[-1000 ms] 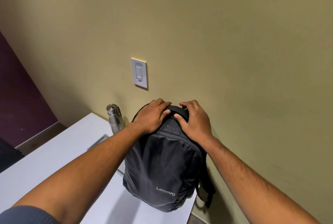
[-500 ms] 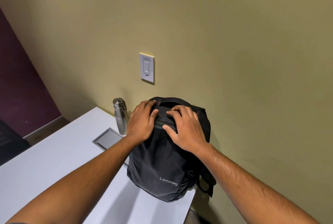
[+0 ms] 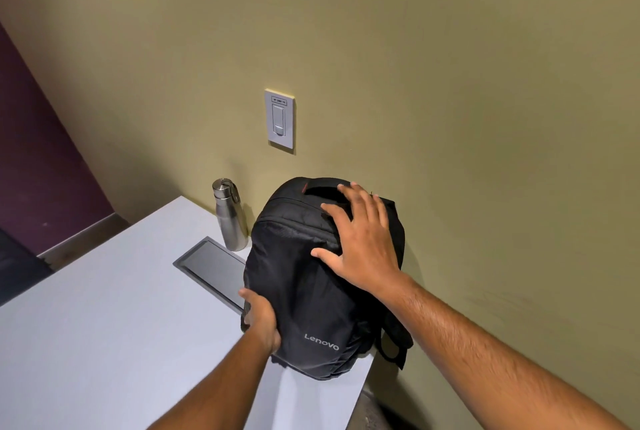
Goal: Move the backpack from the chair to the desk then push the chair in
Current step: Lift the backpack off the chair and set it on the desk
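Observation:
A black Lenovo backpack (image 3: 304, 277) stands upright on the right end of the white desk (image 3: 104, 325), leaning towards the olive wall. My right hand (image 3: 363, 239) lies flat on its upper front, fingers spread, just below the top handle. My left hand (image 3: 259, 319) presses against the lower left side of the backpack, fingers curled around its edge. One shoulder strap hangs off the desk's right edge. The chair is out of view.
A steel water bottle (image 3: 228, 215) stands by the wall just left of the backpack. A grey cable hatch (image 3: 211, 267) is set into the desk beside it. A wall switch plate (image 3: 280, 120) is above. The desk's right edge runs close to the backpack.
My left hand has slid from the top of the backpack down to its lower left side. My right hand has flattened out with spread fingers. The backpack's top handle now shows.

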Demonstrator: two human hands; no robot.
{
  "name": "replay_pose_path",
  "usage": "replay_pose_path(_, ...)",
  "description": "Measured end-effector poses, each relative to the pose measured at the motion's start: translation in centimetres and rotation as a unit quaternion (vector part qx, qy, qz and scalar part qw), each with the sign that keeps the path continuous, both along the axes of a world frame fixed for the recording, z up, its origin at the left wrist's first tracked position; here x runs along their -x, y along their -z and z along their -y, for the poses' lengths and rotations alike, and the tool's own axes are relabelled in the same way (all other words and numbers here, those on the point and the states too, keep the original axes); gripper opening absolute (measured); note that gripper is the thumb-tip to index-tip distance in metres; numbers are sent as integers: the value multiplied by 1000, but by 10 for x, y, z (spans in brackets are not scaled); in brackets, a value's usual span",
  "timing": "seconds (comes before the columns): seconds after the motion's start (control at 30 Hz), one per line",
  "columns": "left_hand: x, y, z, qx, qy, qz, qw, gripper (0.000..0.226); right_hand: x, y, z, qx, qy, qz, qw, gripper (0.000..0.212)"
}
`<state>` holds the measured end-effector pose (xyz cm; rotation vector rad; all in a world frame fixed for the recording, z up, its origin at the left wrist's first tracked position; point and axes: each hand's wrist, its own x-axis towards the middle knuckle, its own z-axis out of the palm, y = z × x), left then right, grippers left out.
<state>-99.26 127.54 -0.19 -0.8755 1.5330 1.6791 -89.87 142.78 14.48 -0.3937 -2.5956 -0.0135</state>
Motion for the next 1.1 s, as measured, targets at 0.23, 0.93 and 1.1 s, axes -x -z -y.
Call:
replay_pose_path(0.23, -9, 15, -12, 8, -38, 123, 992, 129, 6, -2, -21, 86, 43, 45, 994, 111)
replay_pose_path(0.93, 29, 11, -81, -52, 11, 141, 989, 136, 26, 2, -51, 37, -35, 45, 998, 57)
replay_pose_path(1.1, 31, -5, -77, -30, 16, 123, 992, 129, 23, -2, -50, 37, -32, 67, 997, 58)
